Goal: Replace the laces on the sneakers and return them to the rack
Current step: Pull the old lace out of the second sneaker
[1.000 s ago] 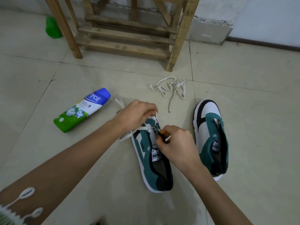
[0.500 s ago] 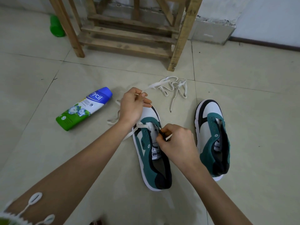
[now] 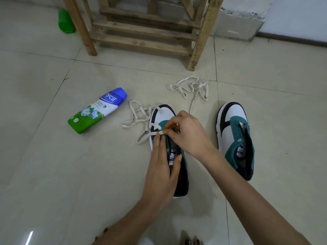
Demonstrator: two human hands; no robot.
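Sneaker (image 3: 163, 114) in green, white and black is stood on the tiled floor (image 3: 53, 174), its toe pointed toward the wooden rack (image 3: 146, 32). A white lace (image 3: 139, 119) is passed across the eyelets nearest the toe, and its slack is looped on the floor just left of the sneaker. The lace tip is pinched over the eyelets by the right hand (image 3: 189, 133). The left hand (image 3: 161, 172) is laid along the sneaker's left side with fingers straight and the thumb across the tongue. A second sneaker (image 3: 233, 137), unlaced, is placed to the right of the sneaker and parallel to it. A loose lace (image 3: 191, 87) is heaped beyond the sneaker, between it and the rack. A blue-and-green bottle (image 3: 98, 110) is laid on its side to the left of the sneaker.
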